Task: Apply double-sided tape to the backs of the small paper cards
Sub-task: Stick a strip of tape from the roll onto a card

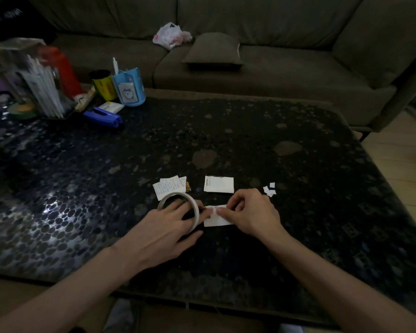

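1. Left hand (163, 227) grips the off-white tape roll ring (164, 200), touching the small white paper card (217, 221) on the dark table (298, 164).
2. Right hand (252, 212) pinches that card; taping seems underway.
3. Next: tear cleanly.

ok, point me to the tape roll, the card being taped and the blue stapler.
tape roll (172, 195): head view, far rim of the ring.
card being taped (217, 221): head view, bare near part of the paper.
blue stapler (103, 116): head view, middle of its body.
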### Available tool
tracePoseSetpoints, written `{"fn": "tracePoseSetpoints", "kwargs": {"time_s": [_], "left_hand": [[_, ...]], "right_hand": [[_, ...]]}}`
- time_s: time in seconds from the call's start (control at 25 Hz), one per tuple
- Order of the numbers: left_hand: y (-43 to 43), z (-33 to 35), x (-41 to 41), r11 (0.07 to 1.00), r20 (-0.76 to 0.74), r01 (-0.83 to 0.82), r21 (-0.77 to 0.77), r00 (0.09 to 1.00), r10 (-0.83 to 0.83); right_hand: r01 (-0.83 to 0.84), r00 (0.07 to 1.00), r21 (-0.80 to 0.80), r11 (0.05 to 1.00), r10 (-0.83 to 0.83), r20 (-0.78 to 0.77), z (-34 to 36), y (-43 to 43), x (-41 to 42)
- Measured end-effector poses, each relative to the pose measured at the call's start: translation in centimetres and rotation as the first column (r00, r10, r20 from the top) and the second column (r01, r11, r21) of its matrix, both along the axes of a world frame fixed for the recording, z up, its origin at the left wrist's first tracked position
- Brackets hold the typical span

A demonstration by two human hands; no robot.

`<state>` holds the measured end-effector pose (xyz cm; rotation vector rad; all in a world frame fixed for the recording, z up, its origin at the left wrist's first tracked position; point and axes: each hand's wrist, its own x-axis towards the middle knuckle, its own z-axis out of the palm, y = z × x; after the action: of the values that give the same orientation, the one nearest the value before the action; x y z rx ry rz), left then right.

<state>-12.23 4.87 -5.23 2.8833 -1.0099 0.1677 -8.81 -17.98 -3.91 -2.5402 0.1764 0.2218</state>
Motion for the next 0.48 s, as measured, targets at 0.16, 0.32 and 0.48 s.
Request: {"fn": "tracePoseSetpoints", "kwargs": {"time_s": [0.16, 0.32, 0.48], "left_hand": [[0.8, 0.4, -0.3, 1.000, -0.032, -0.003, -0.030, 0.999, 0.002], [0.9, 0.1, -0.7, 1.000, -0.056, 0.027, 0.004, 0.998, -0.027], [0.7, 0.2, -0.5, 1.000, -0.044, 0.024, -0.014, 0.999, -0.025]], "right_hand": [[-0.003, 1.000, -0.004, 1.000, 0.003, -0.006, -0.1, 0.1, 0.0], [-0.002, 0.999, 0.025, 1.000, 0.003, -0.054, -0.1, -0.2, 0.6], [0.015, 0.987, 0.153, 0.988, 0.010, -0.161, 0.7, -0.9, 1.4]]}}
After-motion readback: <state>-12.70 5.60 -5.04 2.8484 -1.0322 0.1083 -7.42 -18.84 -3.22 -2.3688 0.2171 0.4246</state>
